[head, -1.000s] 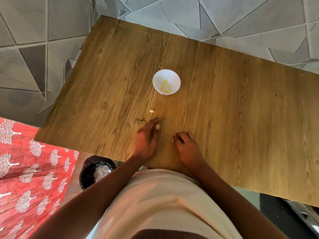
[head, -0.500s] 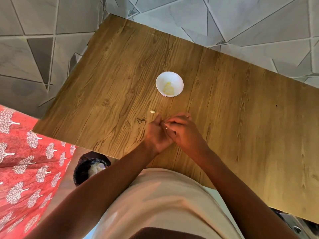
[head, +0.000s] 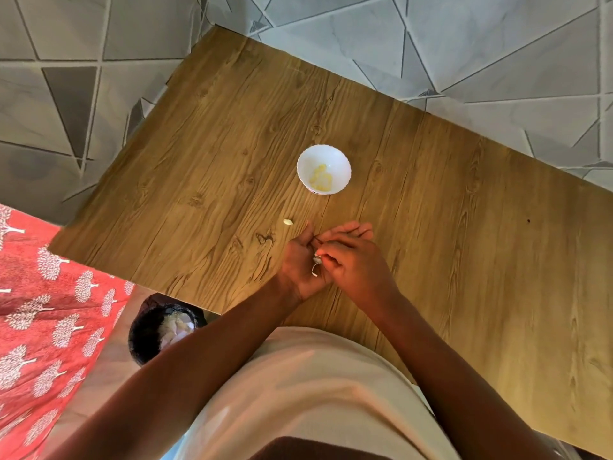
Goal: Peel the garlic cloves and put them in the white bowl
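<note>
Head camera, high, looking down onto table point(head: 431, 227).

the bowl point(head: 323, 169) sat mid-table point(head: 464, 227), cloves point(head: 320, 179) in it; 1 loose clove point(head: 288, 222) lay nearer the near edge, left of both hands point(head: 326, 257).

Both hands are off the table now and joined, no longer flat and apart as a second ago. The right hand point(head: 355, 260) pinches at a clove point(head: 316, 260) in the left hand point(head: 303, 263), and a strip of peel point(head: 314, 269) dangles toward 6 o'clock.
</note>
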### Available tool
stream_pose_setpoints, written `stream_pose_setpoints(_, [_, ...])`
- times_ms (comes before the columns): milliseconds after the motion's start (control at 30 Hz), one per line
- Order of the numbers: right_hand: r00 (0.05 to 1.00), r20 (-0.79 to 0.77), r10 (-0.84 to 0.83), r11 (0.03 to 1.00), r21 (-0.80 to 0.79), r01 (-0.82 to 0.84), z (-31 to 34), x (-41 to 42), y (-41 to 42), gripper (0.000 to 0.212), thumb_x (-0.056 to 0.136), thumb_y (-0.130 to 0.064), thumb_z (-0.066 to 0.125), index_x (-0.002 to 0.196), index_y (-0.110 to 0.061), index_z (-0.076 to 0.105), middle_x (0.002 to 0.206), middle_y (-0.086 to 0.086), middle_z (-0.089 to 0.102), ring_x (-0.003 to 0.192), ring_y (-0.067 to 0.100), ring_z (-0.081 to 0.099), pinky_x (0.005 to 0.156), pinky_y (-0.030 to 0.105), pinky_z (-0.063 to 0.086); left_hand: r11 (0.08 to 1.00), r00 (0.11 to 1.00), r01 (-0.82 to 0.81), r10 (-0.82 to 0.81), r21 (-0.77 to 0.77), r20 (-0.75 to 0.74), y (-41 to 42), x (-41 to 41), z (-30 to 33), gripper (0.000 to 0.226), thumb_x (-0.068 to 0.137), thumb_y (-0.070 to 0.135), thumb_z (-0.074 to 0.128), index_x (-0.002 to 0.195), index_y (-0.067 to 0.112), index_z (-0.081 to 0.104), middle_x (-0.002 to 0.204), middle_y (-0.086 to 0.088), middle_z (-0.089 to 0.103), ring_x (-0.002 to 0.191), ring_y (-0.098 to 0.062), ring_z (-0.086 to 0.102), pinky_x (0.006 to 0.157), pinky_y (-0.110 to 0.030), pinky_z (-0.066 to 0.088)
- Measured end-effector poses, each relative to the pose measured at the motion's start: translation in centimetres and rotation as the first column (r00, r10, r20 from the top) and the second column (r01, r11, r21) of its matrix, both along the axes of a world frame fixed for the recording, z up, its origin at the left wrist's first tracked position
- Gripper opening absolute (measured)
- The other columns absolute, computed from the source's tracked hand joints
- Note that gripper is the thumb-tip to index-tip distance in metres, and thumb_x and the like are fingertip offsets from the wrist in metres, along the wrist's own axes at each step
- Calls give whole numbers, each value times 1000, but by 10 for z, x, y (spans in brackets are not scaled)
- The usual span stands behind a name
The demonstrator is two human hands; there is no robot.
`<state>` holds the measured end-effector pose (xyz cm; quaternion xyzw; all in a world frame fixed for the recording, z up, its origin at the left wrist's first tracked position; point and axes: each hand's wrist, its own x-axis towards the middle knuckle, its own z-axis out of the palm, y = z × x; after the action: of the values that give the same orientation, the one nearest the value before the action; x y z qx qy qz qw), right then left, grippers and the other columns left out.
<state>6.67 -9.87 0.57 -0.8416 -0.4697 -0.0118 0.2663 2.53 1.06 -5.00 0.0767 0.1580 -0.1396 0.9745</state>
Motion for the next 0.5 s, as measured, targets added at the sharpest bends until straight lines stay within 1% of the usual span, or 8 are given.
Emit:
stream_pose_setpoints(33, [1000, -10, -21, 999, -29, 21, -2, 1, 1, 8, 84, -6, 69, 87, -5, 76, 92, 13, 74, 82, 32, 73, 64, 45, 61, 999, 1000, -9, 9, -40, -13, 0, 1, -3, 84, 107, 60, 15, 153, -8, 36, 164, -27, 31, 154, -36, 29, 128, -43, 21])
stream_pose_setpoints(67, [999, -32, -31, 999, -35, 29, 0, 2, 1, 10, 87, -9, 66, 86, -5, 75, 91, 12, 73, 81, 31, 73, 61, 44, 60, 998, 1000, -5, 5, -63, -3, 1, 0, -4, 83, 107, 59, 15, 153, -7, 34, 164, -27, 29, 155, -36, 28, 128, -43, 20])
stream_pose_setpoints(100, [999, -48, -24, 999, -47, 22, -2, 3, -1, 15, 88, -11, 62, 88, -4, 76, 94, 14, 74, 84, 33, 73, 65, 46, 61, 996, 1000, 1, -1, -85, 6, 0, 0, -5, 83, 107, 59, 16, 154, -7, 33, 165, -27, 27, 155, -36, 26, 128, -44, 18])
stream_pose_setpoints(200, [987, -162, 19, 989, -140, -42, 2, 4, 0, 27, 86, -6, 56, 99, 3, 78, 107, 28, 71, 105, 49, 67, 93, 61, 53, 992, 999, -6, 11, -123, 44, 2, 0, -9, 82, 108, 59, 17, 155, -7, 30, 166, -27, 24, 156, -35, 23, 130, -44, 14])
stream_pose_setpoints(267, [975, -223, -4, 990, -142, -28, 6, 4, 0, 30, 85, -3, 56, 104, 4, 77, 113, 29, 70, 113, 49, 64, 101, 60, 49, 994, 999, -9, 15, -112, 47, 3, 0, -11, 82, 107, 59, 19, 155, -7, 31, 165, -27, 25, 157, -34, 22, 130, -44, 14])
stream_pose_setpoints(300, [971, -238, -18, 994, -106, -8, 7, 2, 2, 26, 83, 1, 59, 102, 4, 78, 111, 27, 72, 110, 44, 68, 98, 58, 52, 995, 999, -10, 15, -100, 47, 4, 0, -12, 82, 107, 59, 19, 153, -7, 34, 165, -27, 28, 156, -35, 24, 129, -45, 18])
stream_pose_setpoints(367, [975, -218, -45, 999, -8, 44, 3, 1, 4, 21, 75, 9, 68, 90, 0, 80, 96, 17, 78, 92, 32, 75, 86, 52, 60, 998, 999, -18, 21, -64, 38, 5, 1, -15, 82, 107, 58, 16, 150, -8, 39, 162, -28, 33, 154, -36, 29, 126, -46, 25])
stream_pose_setpoints(500, [970, -209, -127, 990, 28, 136, 1, 1, 4, 18, 67, 7, 81, 76, -8, 79, 75, 3, 76, 66, 18, 70, 69, 39, 60, 998, 1000, -10, 11, -65, 13, 5, 1, -17, 83, 107, 58, 15, 144, -9, 48, 156, -28, 43, 148, -36, 41, 124, -46, 32])
